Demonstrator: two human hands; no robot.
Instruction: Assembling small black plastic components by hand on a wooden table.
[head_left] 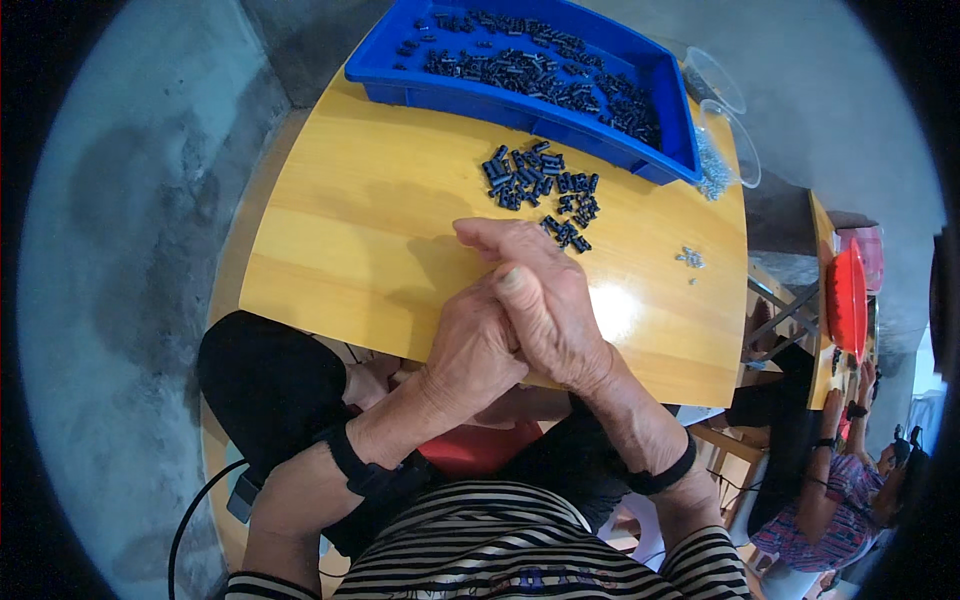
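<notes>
- Our two hands are pressed together in one tight grip over the near edge of the bench [360, 240]. The right hand [545, 310] lies on top, and the left hand [470, 355] is tucked under it.
- We cannot tell if a small part is pinched inside, because the hands hide it.
- The pile of small black parts [545, 190] lies on the bench, up and a little to the right of our hands.
- The right fingers [480, 232] point toward the left, and they are the part of our hands nearest the pile. The closest parts sit just beside that hand.
- Each part looks like a short dark tube. They lie mixed up, pointing every way.
- Many more of them fill the blue tray [400, 75] at the far side.
- A few tiny silver bits [690, 258] lie off to the right, well apart.
</notes>
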